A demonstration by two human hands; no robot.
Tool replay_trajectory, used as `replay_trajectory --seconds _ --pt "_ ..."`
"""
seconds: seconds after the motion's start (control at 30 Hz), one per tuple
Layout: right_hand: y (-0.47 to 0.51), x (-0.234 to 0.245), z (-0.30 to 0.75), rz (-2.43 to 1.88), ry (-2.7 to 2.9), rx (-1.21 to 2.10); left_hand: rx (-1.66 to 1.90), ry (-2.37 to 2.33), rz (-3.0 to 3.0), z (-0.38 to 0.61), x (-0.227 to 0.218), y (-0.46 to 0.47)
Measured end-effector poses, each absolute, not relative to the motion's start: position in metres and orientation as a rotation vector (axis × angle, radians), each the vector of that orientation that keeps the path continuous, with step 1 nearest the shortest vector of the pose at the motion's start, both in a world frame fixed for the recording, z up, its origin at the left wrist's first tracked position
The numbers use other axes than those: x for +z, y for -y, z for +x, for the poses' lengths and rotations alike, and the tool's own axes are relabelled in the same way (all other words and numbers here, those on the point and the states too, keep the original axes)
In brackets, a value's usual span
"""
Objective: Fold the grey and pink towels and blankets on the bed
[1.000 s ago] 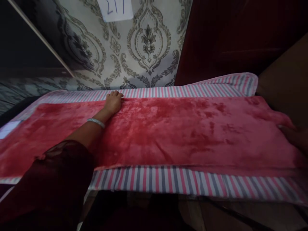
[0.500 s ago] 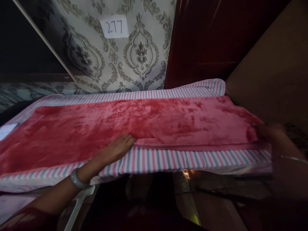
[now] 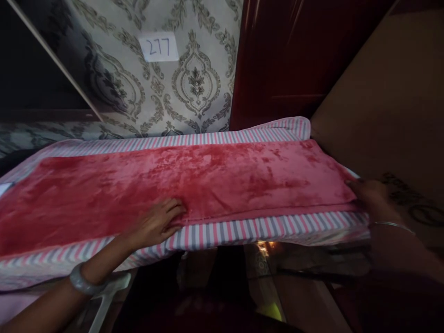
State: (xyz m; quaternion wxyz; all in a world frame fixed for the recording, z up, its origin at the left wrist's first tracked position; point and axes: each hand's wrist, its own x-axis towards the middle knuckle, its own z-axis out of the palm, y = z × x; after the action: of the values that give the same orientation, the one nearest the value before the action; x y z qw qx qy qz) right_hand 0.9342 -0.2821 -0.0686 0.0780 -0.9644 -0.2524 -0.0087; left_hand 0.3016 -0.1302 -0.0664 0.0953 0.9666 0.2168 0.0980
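A long red plush blanket (image 3: 194, 180) lies folded into a strip over a pink, grey and white striped cloth (image 3: 222, 232). My left hand (image 3: 157, 224) rests on the blanket's near edge, left of the middle, fingers on the plush and thumb apart from them. At the right end, my right hand (image 3: 374, 196) has the near corner of the blanket between its fingers; dim light and blur hide part of the grip. Along the near side, right of my left hand, the blanket's lower layer shows as a thin band.
Patterned wallpaper with a paper marked 277 (image 3: 158, 47) rises behind. A dark red panel (image 3: 277, 60) and a brown cardboard surface (image 3: 391, 106) stand at the right. A dark screen (image 3: 38, 69) is at upper left. Below the near edge is a pale bar (image 3: 104, 305).
The view has swung slightly right. The blanket's near right corner, rumpled before, now lies flatter. Both hands stay at about the same places on the blanket; my left thumb now shows.
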Motion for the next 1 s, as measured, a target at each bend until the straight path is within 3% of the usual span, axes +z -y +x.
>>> replay_trajectory --seconds 0.1,0.37,0.7,1.0 --pt "0.287 -0.062 0.917 -2.917 0.727 0.077 0.364 -0.737 2.861 0.294 -0.077 0.126" --pt "0.296 -0.062 0.872 -2.811 0.685 -0.291 0.387 -0.614 3.051 0.342 -0.1 0.112" --pt "0.313 -0.081 0.857 -2.755 0.581 -0.08 0.396 -0.54 3.115 0.403 -0.105 0.12" --pt "0.315 -0.091 0.862 -2.61 0.424 -0.252 0.575 -0.432 3.139 0.392 -0.102 0.125"
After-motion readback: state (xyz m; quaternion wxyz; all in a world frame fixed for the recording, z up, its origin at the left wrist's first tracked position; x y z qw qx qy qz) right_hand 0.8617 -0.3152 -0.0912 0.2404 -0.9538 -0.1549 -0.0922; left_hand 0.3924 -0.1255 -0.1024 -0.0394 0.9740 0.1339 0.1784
